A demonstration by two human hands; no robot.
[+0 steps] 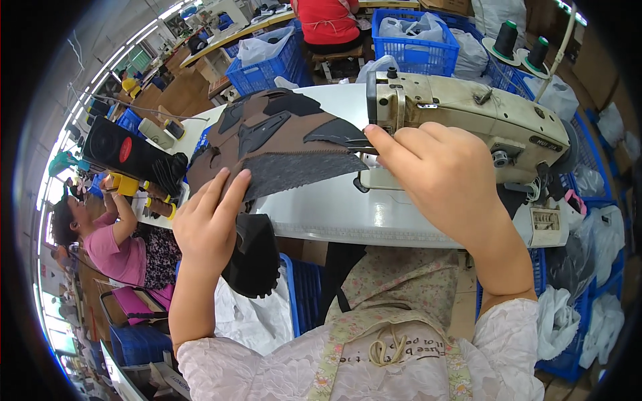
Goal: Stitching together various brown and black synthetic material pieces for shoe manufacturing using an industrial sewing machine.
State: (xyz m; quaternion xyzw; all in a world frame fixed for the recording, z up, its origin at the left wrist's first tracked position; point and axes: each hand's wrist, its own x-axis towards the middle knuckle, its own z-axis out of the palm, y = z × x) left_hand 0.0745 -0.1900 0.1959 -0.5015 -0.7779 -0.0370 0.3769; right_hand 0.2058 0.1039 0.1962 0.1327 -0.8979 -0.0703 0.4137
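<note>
Your left hand [207, 227] lies at the near left edge of a brown-and-black shoe upper [281, 137], fingers extended onto it; the thumb is hidden, so their grip cannot be told. The upper's long axis runs left to right over the white tabletop [301, 217]. Your right hand [435, 177], nearer its narrow right tip, has fingers closed around a thin dark tool [358, 147]

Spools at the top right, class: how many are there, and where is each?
2. One black spool stands above the sewing machine in the picture; the second spool is to its right, slightly lower. Others may be hidden.
</note>
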